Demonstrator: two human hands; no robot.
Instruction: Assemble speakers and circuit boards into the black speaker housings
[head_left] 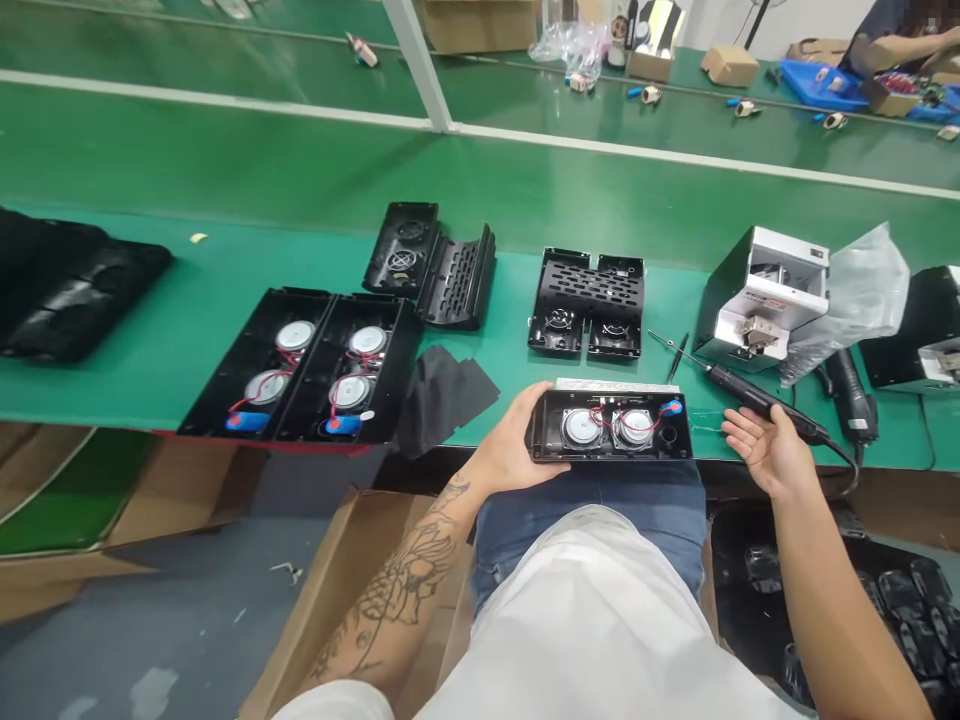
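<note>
My left hand (519,440) grips the left end of a black speaker housing (551,428), thumb along its top edge and fingers around the end. Inside the housing sit two round silver speakers (632,428), red wires and a blue part (671,407) at the right. A pale strip (615,386) lies along its far edge. Right of the housing, apart from it, my right hand (772,452) is palm up with fingers stretched out, holding nothing visible. Right beside its fingertips lies a black corded tool (750,393) with a thin metal tip. Faint clear strands show between housing and hand.
Two open housings with speakers (405,335) stand left, near a black sheet (448,395). Slotted black covers (592,290) lie farther back. At right are a white-and-black machine (772,290), a clear plastic bag (855,290) and a glue gun (851,400). Cardboard boxes (337,560) stand below the table edge.
</note>
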